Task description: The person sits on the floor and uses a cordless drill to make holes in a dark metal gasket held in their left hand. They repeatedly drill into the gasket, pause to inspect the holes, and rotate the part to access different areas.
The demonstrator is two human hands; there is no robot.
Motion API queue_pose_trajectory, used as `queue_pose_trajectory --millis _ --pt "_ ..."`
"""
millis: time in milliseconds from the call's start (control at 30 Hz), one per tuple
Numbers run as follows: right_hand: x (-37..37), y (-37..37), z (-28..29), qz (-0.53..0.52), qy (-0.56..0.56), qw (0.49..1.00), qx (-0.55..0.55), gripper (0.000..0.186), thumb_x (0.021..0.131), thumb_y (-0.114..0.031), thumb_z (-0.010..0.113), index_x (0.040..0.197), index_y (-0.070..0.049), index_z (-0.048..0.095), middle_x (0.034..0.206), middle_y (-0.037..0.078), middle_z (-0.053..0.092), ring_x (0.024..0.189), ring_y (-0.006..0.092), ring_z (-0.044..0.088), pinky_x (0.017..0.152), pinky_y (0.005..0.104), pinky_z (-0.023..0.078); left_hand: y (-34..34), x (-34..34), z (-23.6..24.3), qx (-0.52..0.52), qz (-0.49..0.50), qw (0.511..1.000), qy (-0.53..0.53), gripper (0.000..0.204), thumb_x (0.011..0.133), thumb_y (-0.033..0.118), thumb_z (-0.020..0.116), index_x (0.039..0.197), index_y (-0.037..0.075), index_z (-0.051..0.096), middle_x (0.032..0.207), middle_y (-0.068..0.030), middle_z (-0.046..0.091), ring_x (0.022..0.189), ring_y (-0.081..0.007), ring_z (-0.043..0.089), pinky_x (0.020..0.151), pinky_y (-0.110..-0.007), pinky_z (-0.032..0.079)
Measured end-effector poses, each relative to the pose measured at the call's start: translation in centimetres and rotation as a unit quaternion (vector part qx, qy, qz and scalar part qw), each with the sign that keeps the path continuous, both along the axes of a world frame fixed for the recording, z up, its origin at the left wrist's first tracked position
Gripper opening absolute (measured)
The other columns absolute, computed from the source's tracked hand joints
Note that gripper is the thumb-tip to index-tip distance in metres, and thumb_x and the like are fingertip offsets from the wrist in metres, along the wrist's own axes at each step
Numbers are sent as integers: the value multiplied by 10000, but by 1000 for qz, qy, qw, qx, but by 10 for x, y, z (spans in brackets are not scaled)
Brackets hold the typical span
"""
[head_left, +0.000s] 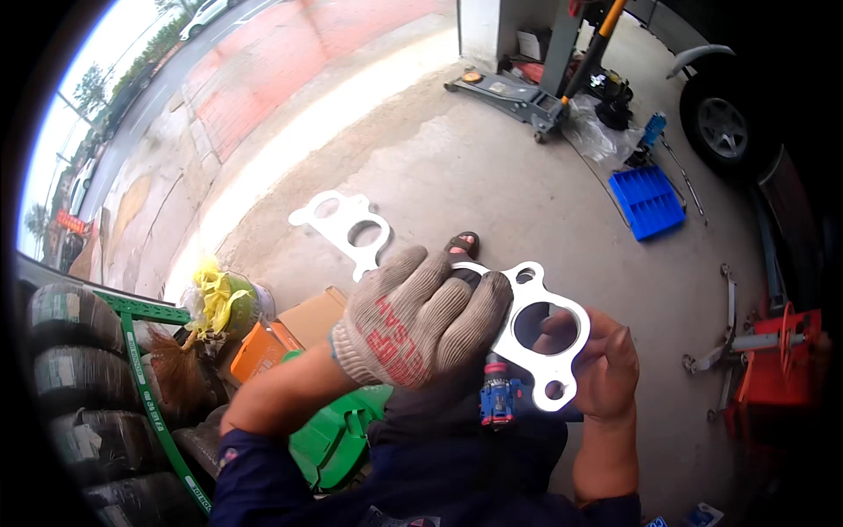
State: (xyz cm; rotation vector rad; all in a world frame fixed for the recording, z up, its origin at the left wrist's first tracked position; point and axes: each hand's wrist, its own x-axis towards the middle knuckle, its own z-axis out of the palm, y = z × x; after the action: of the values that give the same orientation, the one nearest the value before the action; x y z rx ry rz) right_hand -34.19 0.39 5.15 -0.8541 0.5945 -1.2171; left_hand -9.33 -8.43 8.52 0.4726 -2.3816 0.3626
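A flat silvery metal gasket (555,364) with several round holes stretches from upper left to lower right in front of me. My left hand (421,321), in a grey knit glove with red print, grips its middle from above and covers that part. My right hand (608,369) is bare and holds the gasket's right end from underneath, fingers showing through the large hole. A small blue and red can-like object (496,400) sits just below the hands, over my dark blue clothing.
Concrete floor with my sandalled foot (463,244). A floor jack (514,92), blue tray (648,200) and car wheel (722,127) are at the far right. Stacked tyres (79,386), a green rack (149,386), an orange box (263,347) and a green plastic item (338,435) are at the left. Red equipment (781,360) stands at the right.
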Motion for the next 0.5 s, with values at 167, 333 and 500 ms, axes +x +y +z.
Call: queue_pose_trajectory --millis 167,333,500 --pt "14 17 39 58 176 982 33 407 1073 -323 515 1162 50 651 932 109 697 672 110 643 585 213 501 7 20 9 -85 -36 990 -107 402 770 171 748 1130 8 678 775 -99 617 785 -333 703 708 -490 577" --pt "23 26 7 -36 82 994 64 289 1049 -216 518 937 20 642 809 79 672 598 94 594 530 230 471 11 8 8 -125 2 984 -126 379 790 244 793 1150 172 699 919 -113 619 949 -351 695 807 -539 598" --pt "25 27 -29 -114 144 983 1 297 1053 -220 512 956 23 653 851 54 669 622 87 588 549 233 479 55 26 -24 55 -27 998 23 362 819 186 750 1157 115 642 1089 -151 625 1014 -335 645 847 -539 581"
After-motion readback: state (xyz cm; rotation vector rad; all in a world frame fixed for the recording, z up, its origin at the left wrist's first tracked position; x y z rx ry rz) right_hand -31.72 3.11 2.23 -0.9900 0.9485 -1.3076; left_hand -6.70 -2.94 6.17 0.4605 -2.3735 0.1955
